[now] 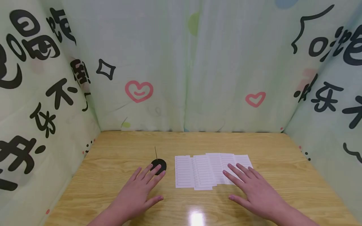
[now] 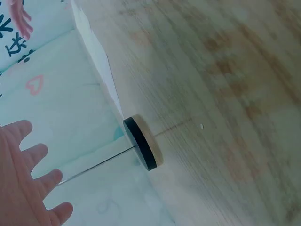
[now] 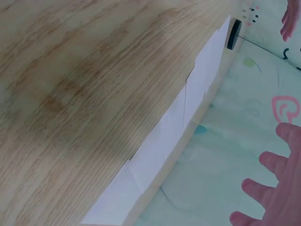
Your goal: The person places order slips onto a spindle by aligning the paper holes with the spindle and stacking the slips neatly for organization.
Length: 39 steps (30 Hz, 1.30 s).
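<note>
As seen from the head camera, holding out the left hand (image 1: 141,190), released and straight-fingered, partly in front of a bill spike (image 1: 160,161) on the wood-grain table (image 1: 113,163), and the right hand (image 1: 253,190), spread and grasping nothing, in front of the right end of overlapping printed slips (image 1: 203,171). From the left wrist, showing the spike upright on its black base (image 2: 140,143), with contact between fingertips (image 2: 55,176) and rod (image 2: 101,165) impossible to tell. From the right wrist, showing the slips flat, with fingers (image 3: 273,162) raised off them and the spike just past their far end.
</note>
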{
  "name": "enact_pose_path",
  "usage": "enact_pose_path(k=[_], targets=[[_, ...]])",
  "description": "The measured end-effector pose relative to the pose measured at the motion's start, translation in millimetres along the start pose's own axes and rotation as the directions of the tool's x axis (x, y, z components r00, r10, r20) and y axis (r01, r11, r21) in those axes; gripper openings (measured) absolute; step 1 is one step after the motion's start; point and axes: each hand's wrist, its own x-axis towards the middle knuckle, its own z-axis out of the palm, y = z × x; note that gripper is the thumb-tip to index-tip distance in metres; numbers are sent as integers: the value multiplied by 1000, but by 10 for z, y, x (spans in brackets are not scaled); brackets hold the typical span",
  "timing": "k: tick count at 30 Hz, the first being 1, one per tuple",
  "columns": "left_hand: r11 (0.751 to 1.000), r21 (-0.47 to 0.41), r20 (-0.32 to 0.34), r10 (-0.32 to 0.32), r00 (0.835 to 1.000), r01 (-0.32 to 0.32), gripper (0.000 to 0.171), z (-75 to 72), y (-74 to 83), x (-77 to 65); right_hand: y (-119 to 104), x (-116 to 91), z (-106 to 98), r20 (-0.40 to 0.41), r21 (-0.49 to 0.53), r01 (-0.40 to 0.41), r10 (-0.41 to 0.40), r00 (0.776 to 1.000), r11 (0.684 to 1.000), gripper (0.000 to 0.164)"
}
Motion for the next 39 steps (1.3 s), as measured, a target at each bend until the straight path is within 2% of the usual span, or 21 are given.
enact_pose_path(k=[10,21,33,39], targets=[[998,-38,46,-42,998,43,69,-10,-9,16,-14,56,33,8,26,-9,9,1000,1000,71],[994,-67,64,-85,994,89,66,-35,-19,49,49,114,108,-4,66,-30,30,1000,997,69],[971,-152,64,-175,982,183,61,43,-86,79,85,212,214,10,86,-48,47,999,995,64],[948,-200,107,-230,967,247,60,72,-132,104,68,262,263,59,120,-98,92,994,988,62]])
